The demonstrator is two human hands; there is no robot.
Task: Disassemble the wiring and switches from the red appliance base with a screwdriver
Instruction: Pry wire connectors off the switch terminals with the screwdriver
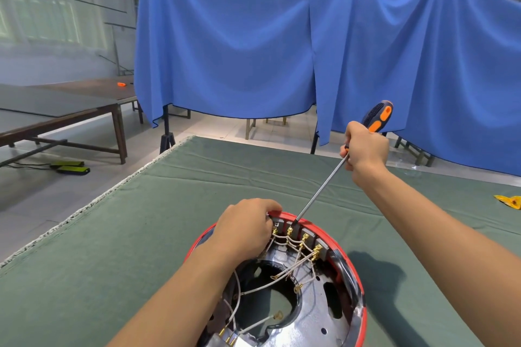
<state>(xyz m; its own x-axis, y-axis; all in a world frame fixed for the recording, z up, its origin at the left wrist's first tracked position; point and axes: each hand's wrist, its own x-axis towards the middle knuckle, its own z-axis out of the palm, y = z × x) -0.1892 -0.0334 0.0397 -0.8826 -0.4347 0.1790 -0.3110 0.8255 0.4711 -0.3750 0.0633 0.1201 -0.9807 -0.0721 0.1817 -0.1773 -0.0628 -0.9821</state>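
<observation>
Green cloth (169, 220) covers my bench. At 6 o'clock sits the red base (342, 255), rigid and steady; my left hand (244, 229) grips its far rim. My right hand (365, 146) holds the screwdriver (321, 189), tip at the switches (290, 229). Thin wires (284, 242) look fragile; I'd pull by the brass terminals.

Round red appliance base (355, 267): glossy red plastic rim, shiny dark metal inside, brass-coloured terminals (318, 249), pale braided wires (262, 287). Screwdriver (321, 189): smooth bright steel shaft, orange-black plastic handle. Table (118, 234) under matt, creased green cloth; blue curtain (225, 36) soft matt fabric
</observation>
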